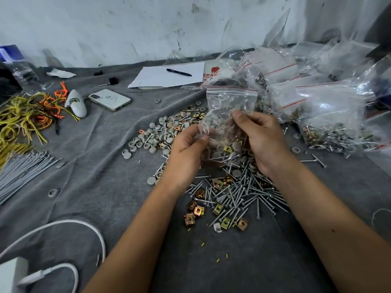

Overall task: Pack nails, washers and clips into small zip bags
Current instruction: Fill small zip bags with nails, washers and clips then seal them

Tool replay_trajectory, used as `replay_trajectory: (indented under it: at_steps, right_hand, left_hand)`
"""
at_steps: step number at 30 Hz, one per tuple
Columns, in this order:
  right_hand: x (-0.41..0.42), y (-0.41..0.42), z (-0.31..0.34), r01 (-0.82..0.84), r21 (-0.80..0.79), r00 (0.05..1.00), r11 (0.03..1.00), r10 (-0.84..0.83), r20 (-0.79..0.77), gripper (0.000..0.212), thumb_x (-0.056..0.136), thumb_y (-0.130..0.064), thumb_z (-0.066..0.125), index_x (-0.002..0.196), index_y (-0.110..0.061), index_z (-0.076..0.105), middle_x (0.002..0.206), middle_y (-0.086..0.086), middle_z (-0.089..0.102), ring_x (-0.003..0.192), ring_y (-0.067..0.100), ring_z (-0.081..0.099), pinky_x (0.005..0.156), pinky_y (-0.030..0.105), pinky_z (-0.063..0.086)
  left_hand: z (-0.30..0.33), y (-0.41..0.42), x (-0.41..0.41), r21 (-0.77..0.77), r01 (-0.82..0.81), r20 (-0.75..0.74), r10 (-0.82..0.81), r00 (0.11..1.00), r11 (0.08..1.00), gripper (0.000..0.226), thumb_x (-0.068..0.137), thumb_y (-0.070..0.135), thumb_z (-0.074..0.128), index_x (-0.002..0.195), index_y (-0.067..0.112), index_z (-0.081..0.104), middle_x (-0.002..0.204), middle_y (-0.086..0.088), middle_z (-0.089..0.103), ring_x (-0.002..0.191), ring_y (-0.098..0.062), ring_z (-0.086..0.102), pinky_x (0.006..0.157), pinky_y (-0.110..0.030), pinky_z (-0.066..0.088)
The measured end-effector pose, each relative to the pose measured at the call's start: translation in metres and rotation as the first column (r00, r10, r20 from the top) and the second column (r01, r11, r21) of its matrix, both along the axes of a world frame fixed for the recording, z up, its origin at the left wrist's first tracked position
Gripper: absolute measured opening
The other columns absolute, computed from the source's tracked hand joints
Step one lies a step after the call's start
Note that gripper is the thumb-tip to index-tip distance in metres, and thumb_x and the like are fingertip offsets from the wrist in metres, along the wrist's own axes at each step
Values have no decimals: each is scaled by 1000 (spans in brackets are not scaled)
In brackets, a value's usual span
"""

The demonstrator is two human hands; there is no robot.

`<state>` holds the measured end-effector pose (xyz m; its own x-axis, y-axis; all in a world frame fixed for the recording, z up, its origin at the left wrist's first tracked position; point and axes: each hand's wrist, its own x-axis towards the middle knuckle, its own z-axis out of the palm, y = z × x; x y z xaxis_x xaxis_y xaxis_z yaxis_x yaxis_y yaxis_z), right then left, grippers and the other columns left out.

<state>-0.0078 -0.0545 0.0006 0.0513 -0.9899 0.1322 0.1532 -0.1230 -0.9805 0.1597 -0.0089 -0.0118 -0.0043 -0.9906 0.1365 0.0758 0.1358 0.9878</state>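
I hold a small clear zip bag with a red strip at its top upright over the middle of the grey cloth. My left hand pinches its left side, and my right hand grips its right side. Nails, grey washers and a brass clip lie in the bag's lower part. Below my hands spreads a pile of loose nails mixed with brass clips. Grey washers lie scattered to the left of the bag.
Filled zip bags are heaped at the right and back. A phone, paper with a pen, yellow and orange ties, grey strips and a white cable lie at the left.
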Motion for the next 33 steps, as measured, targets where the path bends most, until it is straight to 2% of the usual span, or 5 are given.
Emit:
replay_trajectory:
  at_steps: [9, 16, 22, 27, 33]
  right_hand:
    - [-4, -5, -3, 80, -89, 992, 993, -88, -89, 24, 100, -29, 65, 91, -10, 75, 66, 2, 71, 50, 8, 61, 48, 21, 49]
    - [-7, -3, -4, -298, -3, 919, 955, 286, -273, 46, 85, -48, 67, 86, -2, 72, 70, 21, 69, 51, 20, 64, 51, 28, 53]
    - [-4, -8, -8, -42, -189, 960, 981, -13, -278, 23, 98, -36, 66, 80, -29, 77, 74, 2, 74, 63, 18, 71, 56, 30, 59]
    - [-7, -11, -10, -82, -151, 960, 985, 37, -279, 22, 97, -35, 69, 89, -16, 77, 82, 19, 74, 64, 32, 68, 59, 42, 58]
    - [-8, -12, -14, -31, -113, 962, 993, -1, -274, 25, 90, -40, 75, 88, -15, 77, 76, 15, 75, 54, 26, 66, 57, 53, 59]
  left_hand:
    - [1, 2, 7, 1, 57, 54, -57, 997, 998, 11, 106, -1, 48, 106, -8, 56, 78, -17, 72, 60, -28, 71, 51, -30, 58]
    - [1, -4, 10, -45, -131, -48, 129, 991, 990, 14, 101, 20, 64, 101, 5, 65, 89, -13, 76, 78, -30, 73, 73, -44, 60]
    - [-7, -7, 7, -59, -111, 44, 114, 993, 992, 13, 101, 9, 64, 88, 8, 66, 73, -7, 73, 62, -21, 71, 58, -34, 59]
    - [-9, -9, 6, -142, -191, 66, 202, 977, 971, 12, 100, 7, 66, 88, 9, 67, 77, -17, 74, 66, -23, 72, 58, -33, 59]
    - [-8, -11, 14, -130, -326, 39, 333, 942, 937, 9, 91, 9, 77, 89, 2, 72, 78, -25, 72, 65, -27, 66, 56, -31, 56]
